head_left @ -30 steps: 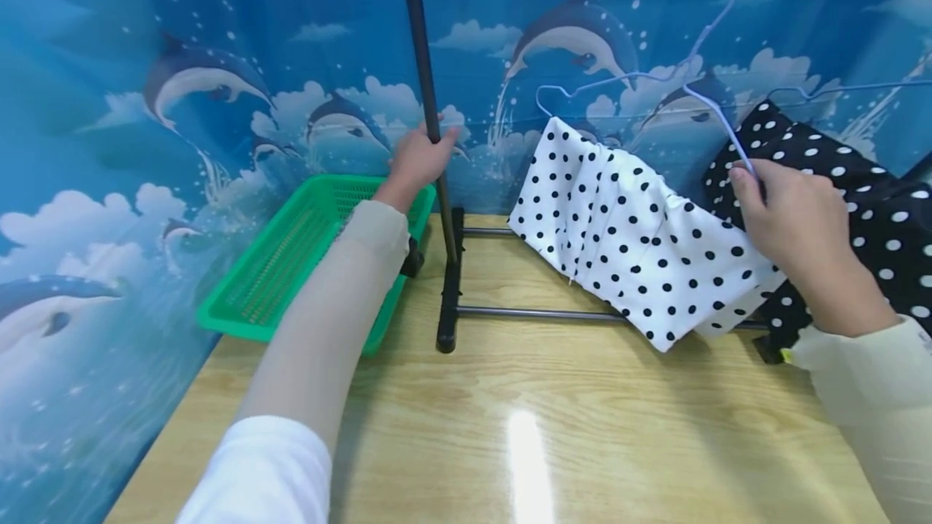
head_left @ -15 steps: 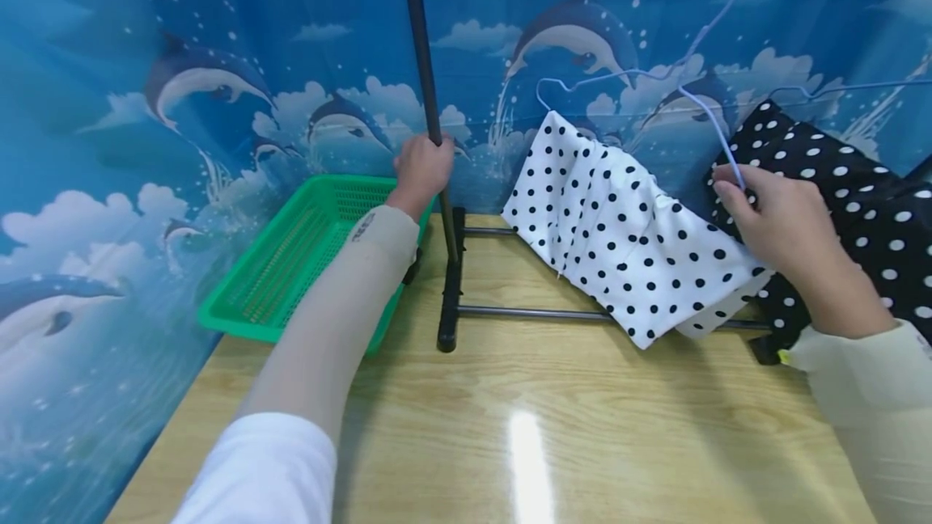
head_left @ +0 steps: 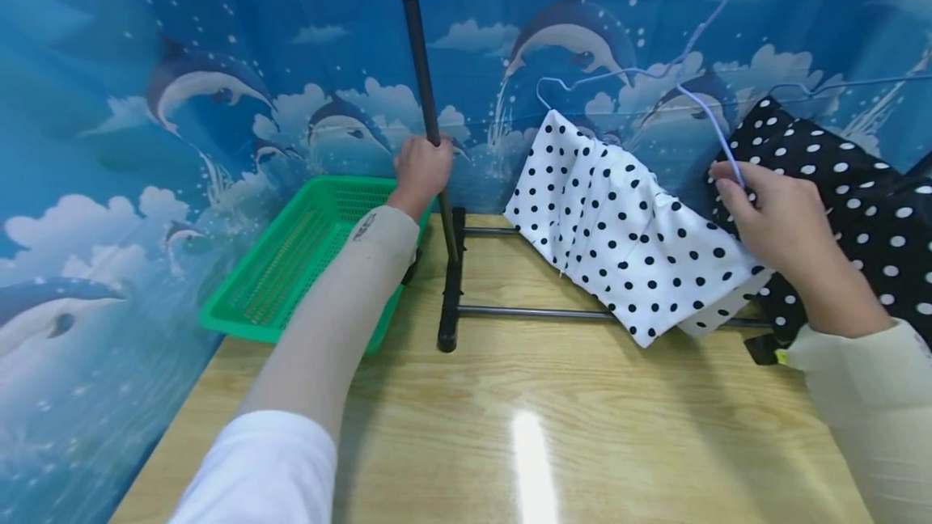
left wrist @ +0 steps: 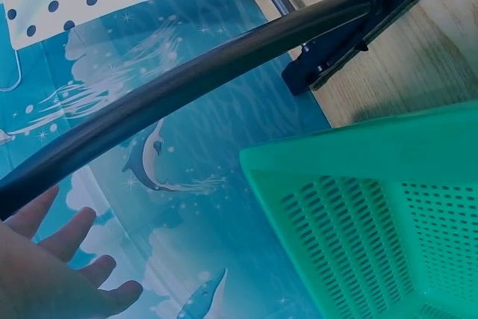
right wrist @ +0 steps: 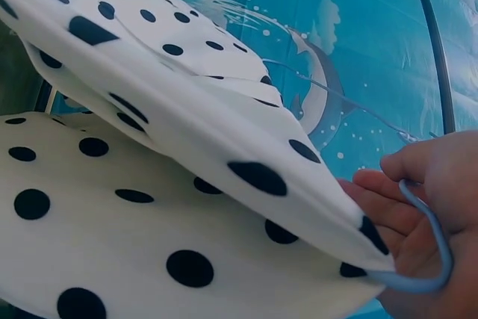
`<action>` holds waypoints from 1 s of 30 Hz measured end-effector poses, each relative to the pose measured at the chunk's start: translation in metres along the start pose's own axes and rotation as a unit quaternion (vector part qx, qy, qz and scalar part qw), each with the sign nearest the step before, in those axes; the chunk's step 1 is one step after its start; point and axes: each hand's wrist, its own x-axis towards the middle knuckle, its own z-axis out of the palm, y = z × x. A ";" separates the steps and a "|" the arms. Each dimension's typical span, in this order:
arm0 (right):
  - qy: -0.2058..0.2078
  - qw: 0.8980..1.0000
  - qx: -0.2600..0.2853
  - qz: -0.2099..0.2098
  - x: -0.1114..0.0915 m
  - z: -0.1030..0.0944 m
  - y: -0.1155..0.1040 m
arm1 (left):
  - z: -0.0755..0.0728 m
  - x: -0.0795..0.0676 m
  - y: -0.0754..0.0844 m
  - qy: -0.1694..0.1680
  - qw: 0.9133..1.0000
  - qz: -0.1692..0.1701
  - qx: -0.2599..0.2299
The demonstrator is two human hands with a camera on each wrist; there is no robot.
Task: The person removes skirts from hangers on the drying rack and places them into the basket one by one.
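Note:
A white garment with black dots (head_left: pixel 619 225), gathered along its top, hangs tilted from a light-blue hanger (head_left: pixel 662 71) hooked on the rack bar. My right hand (head_left: pixel 782 217) pinches the hanger's right arm between thumb and finger. In the right wrist view, the hanger's curved end (right wrist: pixel 441 252) sticks out of the garment's corner and lies against my palm (right wrist: pixel 448 207). My left hand (head_left: pixel 422 172) is at the rack's left post (head_left: pixel 425 71). The left wrist view shows its fingers (left wrist: pixel 71 237) spread loosely beside the post.
A green perforated basket (head_left: pixel 280 265) stands left of the rack on the wooden table (head_left: pixel 582 427). A black garment with white dots (head_left: pixel 859 184) hangs at the right on another hanger. A dolphin-print curtain (head_left: pixel 211 63) is behind. The rack's foot (head_left: pixel 450 297) and lower rails rest on the table.
My left hand has turned from fingers reaching past the post to knuckles up against it. My right hand has shifted slightly left with the hanger's arm, and the white garment has swung left.

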 end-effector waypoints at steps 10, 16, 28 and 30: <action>-0.005 1.000 0.025 0.004 -0.002 0.000 0.000 | 0.001 -0.001 -0.003 0.009 0.999 0.035 -0.004; -0.006 0.998 0.064 -0.004 -0.002 0.001 -0.002 | 0.002 0.000 -0.004 0.013 0.999 0.036 -0.002; -0.047 0.994 0.099 -0.008 0.000 0.001 -0.005 | 0.004 0.001 -0.006 0.027 0.999 0.037 0.009; -0.061 0.991 0.117 0.011 0.000 -0.001 -0.007 | 0.004 0.002 -0.005 0.025 0.999 0.032 0.012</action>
